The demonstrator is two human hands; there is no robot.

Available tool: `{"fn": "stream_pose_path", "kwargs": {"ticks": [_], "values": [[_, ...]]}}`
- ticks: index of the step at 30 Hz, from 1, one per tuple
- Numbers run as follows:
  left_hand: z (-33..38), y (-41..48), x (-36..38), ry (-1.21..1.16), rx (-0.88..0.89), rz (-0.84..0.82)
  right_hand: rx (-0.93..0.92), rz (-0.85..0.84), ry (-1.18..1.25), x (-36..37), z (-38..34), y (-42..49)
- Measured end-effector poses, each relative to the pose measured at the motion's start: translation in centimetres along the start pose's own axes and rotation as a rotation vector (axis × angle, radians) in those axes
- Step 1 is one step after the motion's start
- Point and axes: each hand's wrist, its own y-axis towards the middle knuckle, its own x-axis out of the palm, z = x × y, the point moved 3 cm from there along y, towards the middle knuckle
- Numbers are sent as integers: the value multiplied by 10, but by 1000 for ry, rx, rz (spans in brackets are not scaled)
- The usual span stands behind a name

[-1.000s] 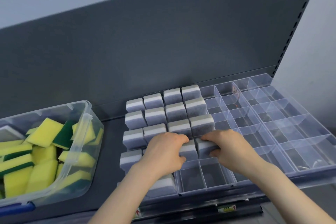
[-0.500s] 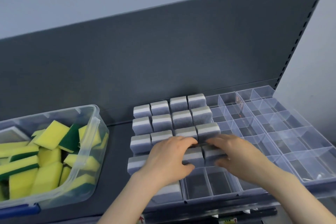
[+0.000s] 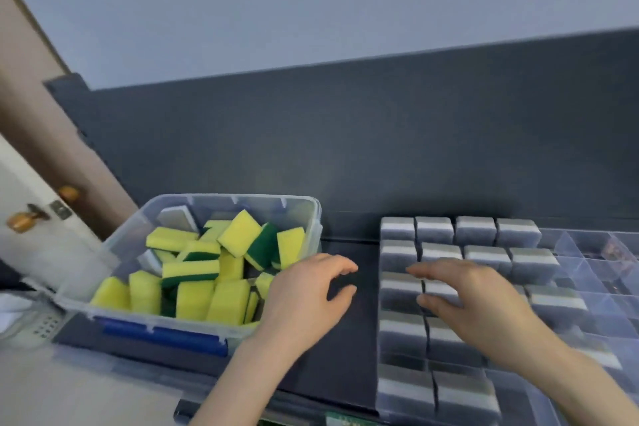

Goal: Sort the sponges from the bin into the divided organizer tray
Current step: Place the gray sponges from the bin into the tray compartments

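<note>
While hands (image 3: 304, 301) (image 3: 480, 301) hover, bin (image 3: 235, 199) left, tray (image 3: 605, 273) right.

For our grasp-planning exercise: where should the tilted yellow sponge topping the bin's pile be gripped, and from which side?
Pinch the yellow sponge across its opposite side edges, coming from above. It lies topmost in the bin, broad face up and tilted, so those edges look free while neighbours crowd it below. The open left hand, at the bin's right wall, is nearest.
</note>
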Motion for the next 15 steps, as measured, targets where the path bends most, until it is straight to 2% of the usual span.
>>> {"fn": "stream_pose_path", "kwargs": {"ticks": [5,15], "values": [[-65,-16,-30,73,-98,7,-62,-43,-3,26,-47,31],[-179,-32,-87,82,-179,40,-149,-91,11,76,-133,84]]}}
